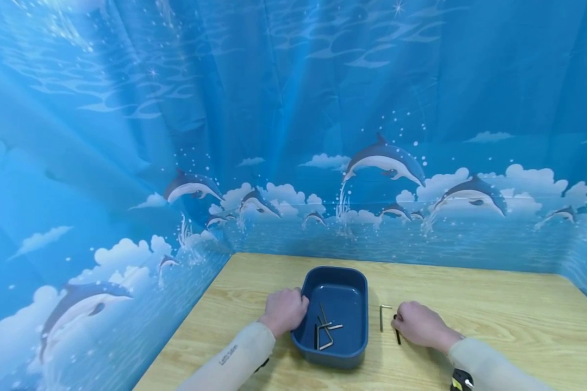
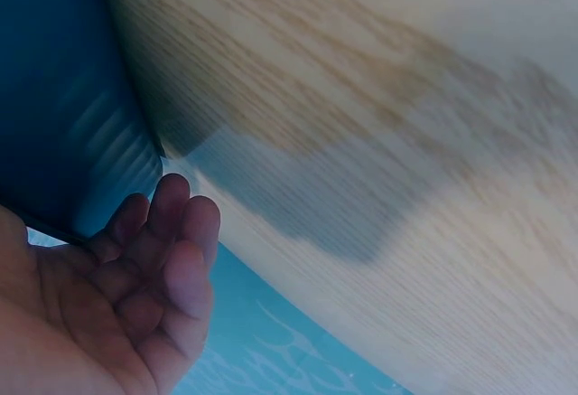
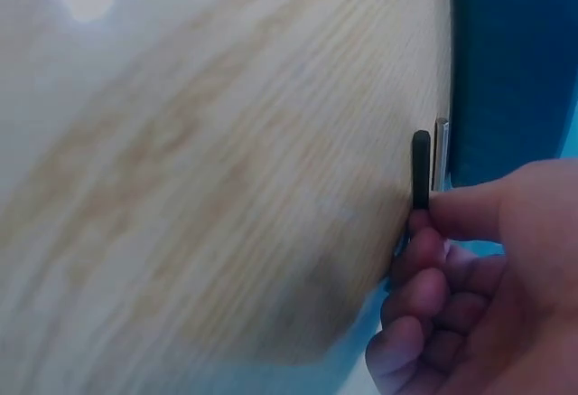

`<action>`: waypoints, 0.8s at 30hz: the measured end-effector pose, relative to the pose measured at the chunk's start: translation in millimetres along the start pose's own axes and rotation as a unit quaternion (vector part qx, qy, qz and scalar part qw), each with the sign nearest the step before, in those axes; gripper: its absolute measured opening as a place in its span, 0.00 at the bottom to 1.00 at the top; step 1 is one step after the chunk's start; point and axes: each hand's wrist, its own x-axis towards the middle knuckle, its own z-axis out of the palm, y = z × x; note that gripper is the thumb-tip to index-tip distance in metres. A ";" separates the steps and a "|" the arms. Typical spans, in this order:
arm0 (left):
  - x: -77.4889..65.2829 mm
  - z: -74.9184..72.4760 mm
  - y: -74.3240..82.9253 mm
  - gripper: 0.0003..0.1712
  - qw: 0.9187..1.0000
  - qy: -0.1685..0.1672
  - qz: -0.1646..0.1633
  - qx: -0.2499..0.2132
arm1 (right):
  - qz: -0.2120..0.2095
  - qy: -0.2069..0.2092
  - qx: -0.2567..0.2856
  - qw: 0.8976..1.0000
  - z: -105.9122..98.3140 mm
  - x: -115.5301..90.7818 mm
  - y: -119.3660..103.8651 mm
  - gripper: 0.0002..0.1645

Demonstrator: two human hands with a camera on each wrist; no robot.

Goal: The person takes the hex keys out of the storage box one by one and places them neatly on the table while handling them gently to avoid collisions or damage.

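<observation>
A dark blue rectangular bin [image 1: 343, 307] stands on the table, with several L-shaped hex keys [image 1: 327, 340], metallic and dark, lying loose toward its near end. My left hand [image 1: 285, 310] grips the bin's left rim; its curled fingers [image 2: 185, 273] are on the outside of the wall, and the exact thumb contact is hidden. To the right of the bin, my right hand [image 1: 420, 324] pinches a black hex key [image 3: 421, 169] between thumb and fingers, low over the table. A brass-toned hex key [image 1: 381, 319] lies between that hand and the bin.
The light wood-grain table [image 1: 518, 320] extends to both sides of the bin. A blue curtain [image 1: 293, 108] printed with dolphins and clouds borders its back and sides. A dark device [image 1: 462, 379] is strapped at my right wrist.
</observation>
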 end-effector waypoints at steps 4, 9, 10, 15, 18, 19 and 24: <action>-0.9 -0.4 0.3 0.21 1.000 0.004 0.001 0.004 | -0.001 0.005 -0.001 1.000 -0.6 0.4 -2.1 0.29; -1.1 -0.4 0.3 0.21 1.000 0.004 0.000 -0.001 | 0.004 0.011 -0.002 1.000 1.0 3.4 -1.7 0.30; -1.0 -0.1 0.1 0.21 1.000 0.004 0.000 -0.003 | 0.004 0.012 -0.001 1.000 1.5 4.2 -1.3 0.30; 0.0 0.8 -0.6 0.21 1.000 0.000 0.000 -0.008 | 0.006 0.018 -0.003 1.000 4.1 8.8 1.9 0.29; 0.1 1.0 -0.6 0.21 1.000 -0.001 0.000 -0.006 | 0.009 0.020 -0.003 1.000 4.8 11.1 3.2 0.29; 0.0 1.1 -0.5 0.21 1.000 -0.001 0.000 -0.005 | 0.009 0.021 -0.004 1.000 4.9 11.6 3.4 0.29; -0.4 0.6 -0.2 0.21 1.000 0.001 0.000 -0.004 | 0.007 0.024 -0.003 1.000 4.4 12.8 3.0 0.29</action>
